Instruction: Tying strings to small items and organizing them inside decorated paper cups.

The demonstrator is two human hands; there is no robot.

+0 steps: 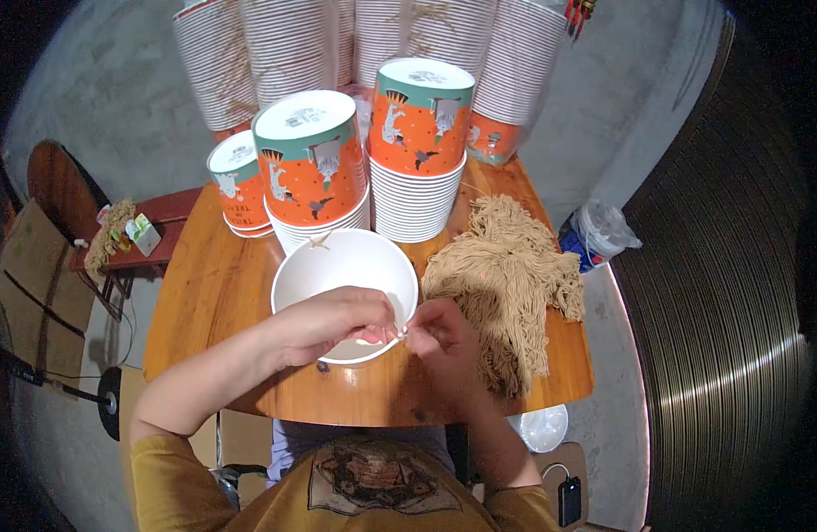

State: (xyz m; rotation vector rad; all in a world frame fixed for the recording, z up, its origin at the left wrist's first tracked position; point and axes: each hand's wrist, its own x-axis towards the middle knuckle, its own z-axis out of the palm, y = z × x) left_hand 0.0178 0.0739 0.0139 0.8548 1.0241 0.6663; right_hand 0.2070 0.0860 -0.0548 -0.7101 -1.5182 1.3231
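A white paper bucket (328,266) lies with its open mouth toward me near the front of the wooden table. A short bit of tan cord (320,242) shows at its far rim. My left hand (342,321) reaches across the mouth, fingers pinched at the right side of the rim. Meeting it there, my right hand (444,337) pinches too, its fingertips close to the left ones. A tiny pale bit shows between them, too small to name. A heap of tan cords (506,279) lies just right of my right hand.
Upside-down stacks of orange and green printed buckets (311,168) stand behind, with another stack (422,133) to their right. Taller bagged stacks (289,53) rise at the back. The wooden table (204,328) has a curved edge. A red bench (173,217) stands left.
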